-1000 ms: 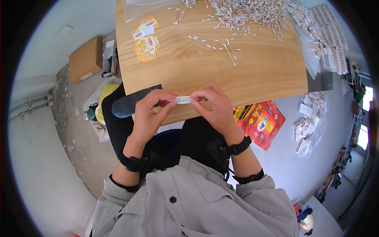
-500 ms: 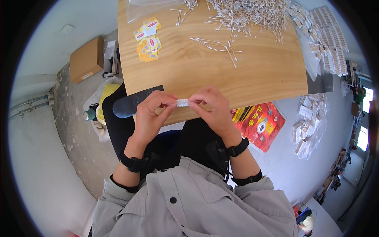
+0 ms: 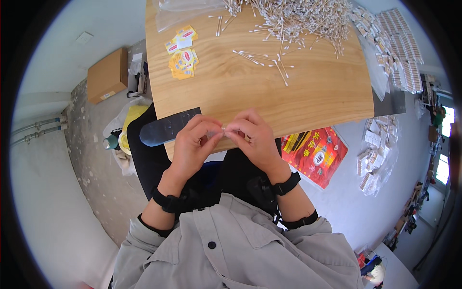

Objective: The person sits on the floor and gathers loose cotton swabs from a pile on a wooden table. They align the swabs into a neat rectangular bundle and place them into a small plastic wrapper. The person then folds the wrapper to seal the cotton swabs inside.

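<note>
My left hand (image 3: 193, 142) and my right hand (image 3: 255, 141) meet over the near edge of a wooden table (image 3: 216, 86). Both are closed in a pinch, fingertips almost touching, on a small white strip (image 3: 224, 129). Fingers hide most of the strip, so its kind is unclear. Beyond the hands lie a few loose cotton swabs (image 3: 280, 68), and a large heap of cotton swabs (image 3: 305, 21) covers the far side. Two small stacks of yellow and white cards (image 3: 183, 62) rest at the far left.
A dark rounded board (image 3: 166, 129) juts past the table's near left corner. A clear plastic bag (image 3: 180, 17) lies at the far edge. Many small packs (image 3: 402, 45) sit at the right, more packs (image 3: 378, 144) on the floor by a red printed bag (image 3: 320, 156). A cardboard box (image 3: 107, 77) stands left.
My hands have drawn together, so the white strip that showed between them is now mostly covered by fingers. They have also dropped slightly toward me.
</note>
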A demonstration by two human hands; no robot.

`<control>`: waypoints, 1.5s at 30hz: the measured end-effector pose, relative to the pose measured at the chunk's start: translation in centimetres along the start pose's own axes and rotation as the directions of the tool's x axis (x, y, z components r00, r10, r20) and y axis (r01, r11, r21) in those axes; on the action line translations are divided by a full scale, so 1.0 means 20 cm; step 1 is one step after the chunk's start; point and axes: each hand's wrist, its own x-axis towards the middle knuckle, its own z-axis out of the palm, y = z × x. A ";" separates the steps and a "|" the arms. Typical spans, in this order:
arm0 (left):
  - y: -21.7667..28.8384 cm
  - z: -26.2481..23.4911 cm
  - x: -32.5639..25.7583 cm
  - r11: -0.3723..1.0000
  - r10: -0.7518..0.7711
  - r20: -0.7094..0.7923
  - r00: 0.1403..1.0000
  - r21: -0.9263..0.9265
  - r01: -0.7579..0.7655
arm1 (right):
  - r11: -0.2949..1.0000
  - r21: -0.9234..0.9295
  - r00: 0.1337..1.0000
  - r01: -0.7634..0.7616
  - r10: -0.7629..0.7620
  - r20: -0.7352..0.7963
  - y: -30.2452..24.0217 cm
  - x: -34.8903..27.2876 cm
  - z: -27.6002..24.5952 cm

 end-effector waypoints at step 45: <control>-0.21 0.07 -0.13 0.608 -0.353 0.137 0.926 -0.718 0.338 | 0.813 0.535 0.937 -0.229 0.333 -0.106 0.12 -0.13 0.35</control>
